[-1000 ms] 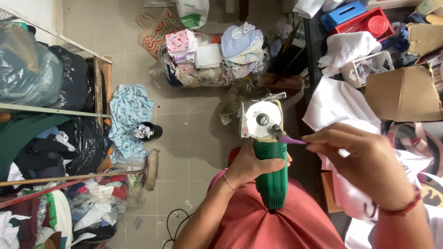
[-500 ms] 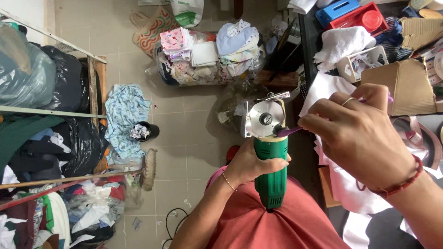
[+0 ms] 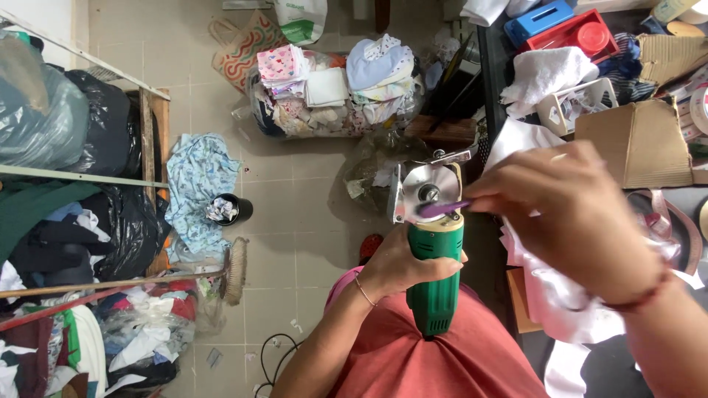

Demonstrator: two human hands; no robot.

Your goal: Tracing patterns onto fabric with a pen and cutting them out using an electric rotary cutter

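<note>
My left hand (image 3: 404, 264) grips the green body of an electric rotary cutter (image 3: 435, 273) held upright over my lap, its round metal blade (image 3: 426, 190) at the top. My right hand (image 3: 575, 214) is closed on a thin purple tool (image 3: 442, 208) whose tip rests at the blade's hub. A thin bracelet circles my left wrist and a red one my right wrist.
A heap of folded cloth (image 3: 332, 85) lies on the tiled floor ahead. Black bags and clothes (image 3: 66, 221) pile up at the left beside a broom (image 3: 232, 271). At the right a cluttered table holds a cardboard box (image 3: 638, 144), white fabric (image 3: 546, 74) and coloured plastic boxes (image 3: 564, 26).
My right hand has drifted lower and closer to the camera, keeping the purple tool at the blade hub. The cutter and my left hand have stayed nearly still.
</note>
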